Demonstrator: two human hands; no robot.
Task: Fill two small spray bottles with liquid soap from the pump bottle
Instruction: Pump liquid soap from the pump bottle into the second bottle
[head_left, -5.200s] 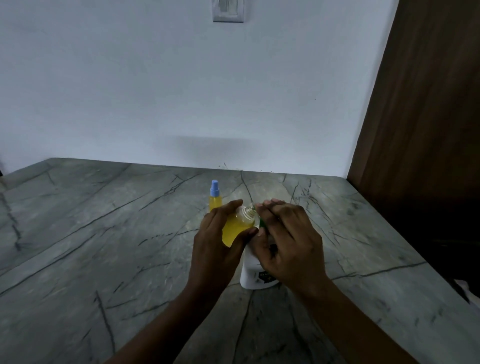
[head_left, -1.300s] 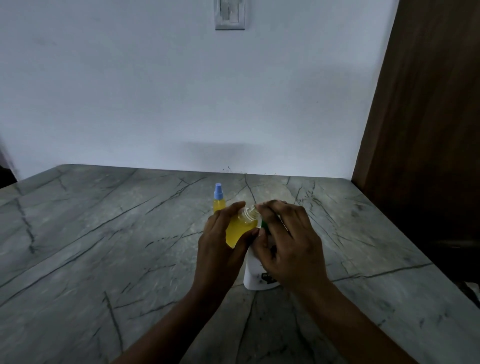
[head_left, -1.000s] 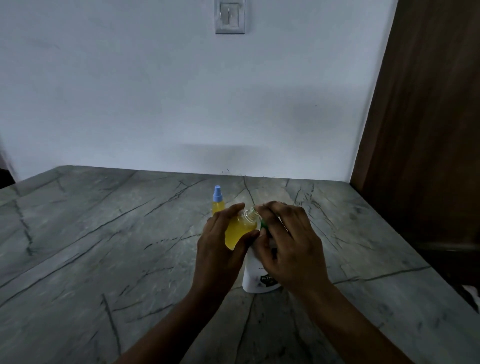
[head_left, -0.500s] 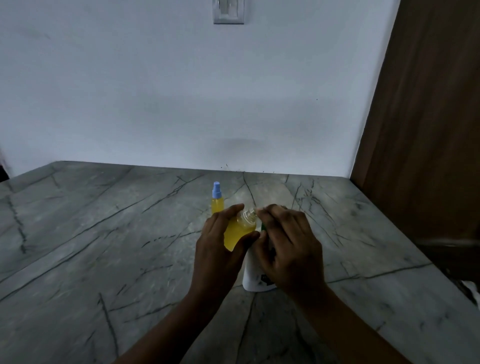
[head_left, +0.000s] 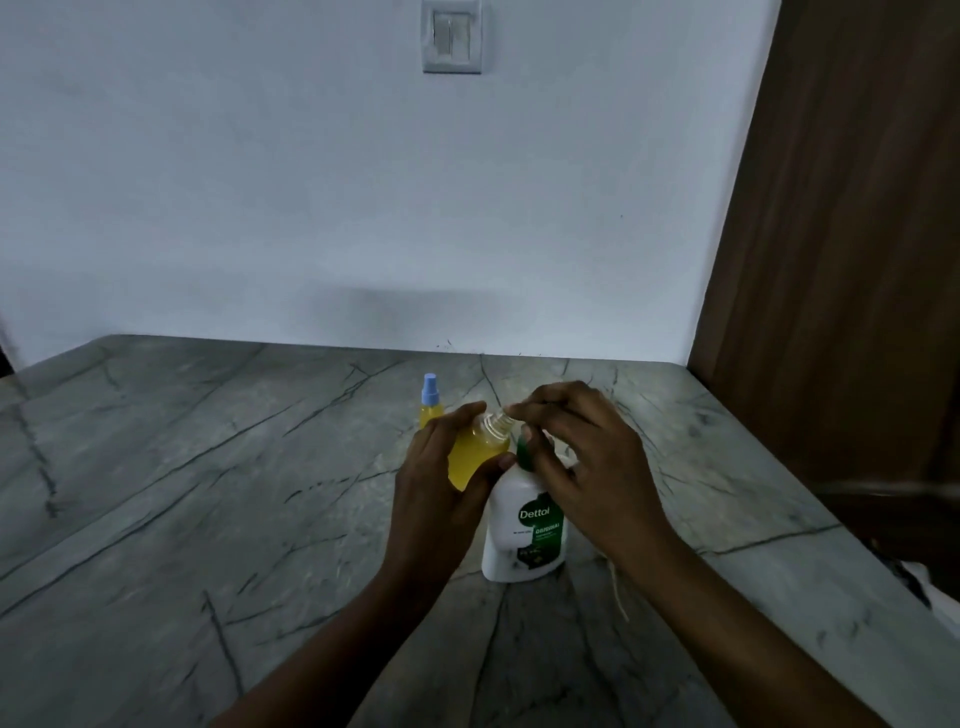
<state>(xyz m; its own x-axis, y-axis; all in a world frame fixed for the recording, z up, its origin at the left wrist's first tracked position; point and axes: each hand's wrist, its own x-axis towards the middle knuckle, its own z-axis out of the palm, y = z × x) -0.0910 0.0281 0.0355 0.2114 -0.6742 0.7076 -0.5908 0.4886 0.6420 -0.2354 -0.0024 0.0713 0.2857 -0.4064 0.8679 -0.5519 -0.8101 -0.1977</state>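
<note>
A white pump bottle (head_left: 522, 530) with a green label and green pump head stands on the grey stone counter (head_left: 208, 519). My left hand (head_left: 441, 488) grips a small clear spray bottle (head_left: 475, 449) full of yellow liquid, uncapped, tilted with its open neck up against the pump spout. My right hand (head_left: 587, 462) is curled over the pump head, fingertips touching the small bottle's neck. A second small spray bottle (head_left: 431, 402), yellow with a blue cap, stands upright behind my left hand.
The counter meets a white wall (head_left: 363, 208) at the back, with a switch plate (head_left: 451, 35) high up. A brown wooden panel (head_left: 841, 260) borders the right side. The counter's right edge drops off near a white thing (head_left: 935, 592).
Both hands keep the same hold across the frames. My right hand has lifted a little, so the green pump head and the label now show. The view shifted slightly.
</note>
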